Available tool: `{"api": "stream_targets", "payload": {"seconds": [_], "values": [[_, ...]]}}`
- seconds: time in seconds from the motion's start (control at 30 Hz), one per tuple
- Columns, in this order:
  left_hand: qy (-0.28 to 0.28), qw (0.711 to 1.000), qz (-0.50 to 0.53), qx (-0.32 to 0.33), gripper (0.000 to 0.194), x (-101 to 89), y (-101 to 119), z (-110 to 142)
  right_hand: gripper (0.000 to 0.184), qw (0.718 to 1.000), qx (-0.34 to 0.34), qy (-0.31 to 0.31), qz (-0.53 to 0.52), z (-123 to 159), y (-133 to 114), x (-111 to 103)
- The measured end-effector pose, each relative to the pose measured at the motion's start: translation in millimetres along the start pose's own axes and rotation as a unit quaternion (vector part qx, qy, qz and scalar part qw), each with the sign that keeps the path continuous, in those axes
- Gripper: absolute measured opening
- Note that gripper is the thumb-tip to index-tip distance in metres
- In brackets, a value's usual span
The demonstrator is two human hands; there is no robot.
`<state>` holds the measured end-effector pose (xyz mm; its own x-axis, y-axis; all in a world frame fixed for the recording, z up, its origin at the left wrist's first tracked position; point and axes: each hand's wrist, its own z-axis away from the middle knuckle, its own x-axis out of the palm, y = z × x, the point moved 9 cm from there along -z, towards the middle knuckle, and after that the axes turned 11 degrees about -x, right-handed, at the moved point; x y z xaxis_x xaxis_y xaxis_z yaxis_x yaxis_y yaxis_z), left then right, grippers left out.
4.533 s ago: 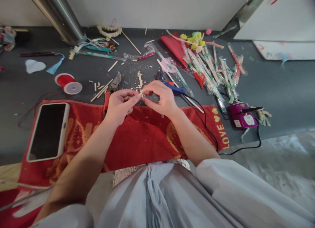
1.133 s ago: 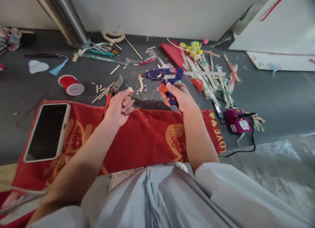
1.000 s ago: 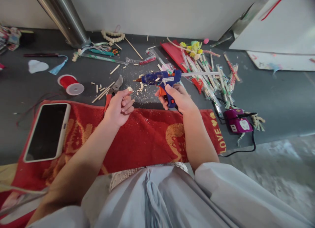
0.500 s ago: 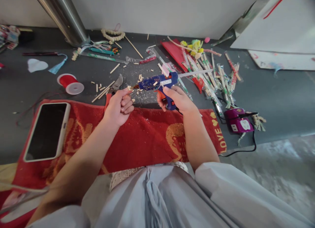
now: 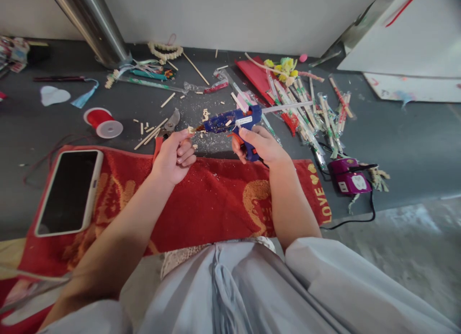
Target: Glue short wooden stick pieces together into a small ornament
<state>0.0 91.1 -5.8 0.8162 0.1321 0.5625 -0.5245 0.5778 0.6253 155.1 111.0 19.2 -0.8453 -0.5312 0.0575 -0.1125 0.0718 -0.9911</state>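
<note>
Two hands busy, both loaded, meeting over the near edge of the grey table (image 5: 396, 132). Left hand (image 5: 175, 156) pinches a small pale piece (image 5: 190, 129) between thumb and index, other fingers curled in; piece sits right at the fingertips, poking out past them, probably so the nozzle can get at it without touching skin. Right hand (image 5: 259, 144) wraps the grip of a blue glue gun (image 5: 230, 120), thumb along its side, fingers by the orange trigger (image 5: 234, 136); can't tell if that's squeezed. Gun lies nearly level, barrel aimed left, nozzle (image 5: 199, 128) at the piece, touching or just beside, can't tell which. Glue stick (image 5: 286, 106) juts from the back, away from the left hand. Gun body is above and left of the right fist; piece is at the far side of the left hand. Holding one part per hand looks meant to let the tip be aimed closely. Just beyond the hands: loose bits (image 5: 205, 114) and crumbs. Cutters (image 5: 173, 120) and cut sticks (image 5: 151, 134) lie just beyond the left hand, likely for easy reach. Red towel (image 5: 216, 194) spreads beneath the forearms, maybe as padding; phone (image 5: 68, 192) rests on its left end.
</note>
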Motion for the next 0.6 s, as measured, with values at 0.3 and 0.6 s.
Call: {"api": "stream_targets", "payload": {"seconds": [0.3, 0.6], "values": [[0.016, 1.0, -0.018, 0.004, 0.034, -0.9, 0.4, 0.9, 0.046, 1.0, -0.006, -0.008, -0.003, 0.6, -0.8, -0.1], [0.002, 1.0, 0.0, 0.005, 0.033, -0.5, -0.3, -0.3, 0.045, 1.0, 0.005, -0.004, 0.003, 1.6, 1.1, -1.0]]}}
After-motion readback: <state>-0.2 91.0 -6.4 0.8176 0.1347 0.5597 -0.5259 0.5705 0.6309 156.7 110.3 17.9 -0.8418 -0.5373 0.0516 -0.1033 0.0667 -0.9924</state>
